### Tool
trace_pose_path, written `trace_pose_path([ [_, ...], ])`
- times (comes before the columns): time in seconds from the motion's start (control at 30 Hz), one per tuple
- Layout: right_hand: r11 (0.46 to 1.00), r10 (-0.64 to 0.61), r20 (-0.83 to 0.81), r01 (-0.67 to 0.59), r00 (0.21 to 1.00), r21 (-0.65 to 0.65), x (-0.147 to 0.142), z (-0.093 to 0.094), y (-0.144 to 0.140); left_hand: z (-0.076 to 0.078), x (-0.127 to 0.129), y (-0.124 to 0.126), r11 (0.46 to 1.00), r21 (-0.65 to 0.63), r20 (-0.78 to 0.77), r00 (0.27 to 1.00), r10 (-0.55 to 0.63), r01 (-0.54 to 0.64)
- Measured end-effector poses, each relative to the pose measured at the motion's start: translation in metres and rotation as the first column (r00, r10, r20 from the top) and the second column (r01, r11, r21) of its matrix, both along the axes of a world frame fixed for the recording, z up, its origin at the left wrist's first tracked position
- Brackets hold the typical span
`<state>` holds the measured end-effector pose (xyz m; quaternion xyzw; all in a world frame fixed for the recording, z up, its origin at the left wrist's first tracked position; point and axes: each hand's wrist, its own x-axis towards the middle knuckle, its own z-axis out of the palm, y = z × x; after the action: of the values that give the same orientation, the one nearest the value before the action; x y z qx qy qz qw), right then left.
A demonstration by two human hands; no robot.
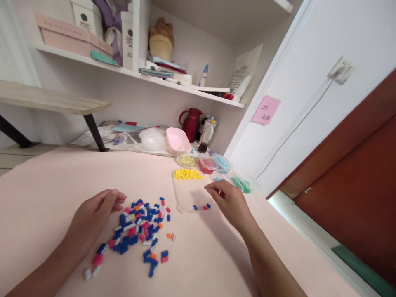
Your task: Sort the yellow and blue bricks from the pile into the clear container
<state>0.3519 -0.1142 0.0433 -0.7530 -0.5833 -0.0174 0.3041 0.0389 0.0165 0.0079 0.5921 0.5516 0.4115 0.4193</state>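
Note:
A scatter of small blue, pink, white and orange bricks (pixel 139 229) lies on the pale pink table (pixel 46 194). My left hand (pixel 95 214) rests at its left edge, fingers curled, nothing visible in it. My right hand (pixel 229 200) hovers over the near right corner of a clear tray (pixel 185 194), fingertips pinched together; whether they hold a piece I cannot tell. The tray holds yellow bricks (pixel 187 174) at its far end and a few blue and red ones (pixel 202 206) at its near end.
Small clear tubs stand behind the tray: yellow-green pieces (pixel 186 160), red (pixel 206 164), light blue (pixel 223 163), green (pixel 243 182). Further back are a pink dish (pixel 177 140), a dark red jug (pixel 192 123) and bottles. Cluttered shelf above; a door at right.

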Motion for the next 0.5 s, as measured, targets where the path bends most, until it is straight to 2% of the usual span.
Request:
trace_pose_path([
  [0.1, 0.990, -0.048, 0.037, 0.052, 0.998, -0.133, 0.007, 0.001, 0.001, 0.000, -0.002, 0.001, 0.999, -0.022, -0.008, 1.000, -0.026, 0.025],
  [0.2, 0.963, -0.025, 0.045, 0.036, 0.999, -0.268, 0.008, -0.002, 0.003, -0.003, -0.004, 0.003, 0.998, -0.035, -0.019, 0.999, -0.043, 0.043],
  [0.5, 0.945, -0.005, 0.020, 0.011, 1.000, -0.326, 0.007, -0.010, 0.010, -0.016, -0.007, 0.011, 0.997, -0.035, -0.025, 0.997, -0.069, 0.068],
])
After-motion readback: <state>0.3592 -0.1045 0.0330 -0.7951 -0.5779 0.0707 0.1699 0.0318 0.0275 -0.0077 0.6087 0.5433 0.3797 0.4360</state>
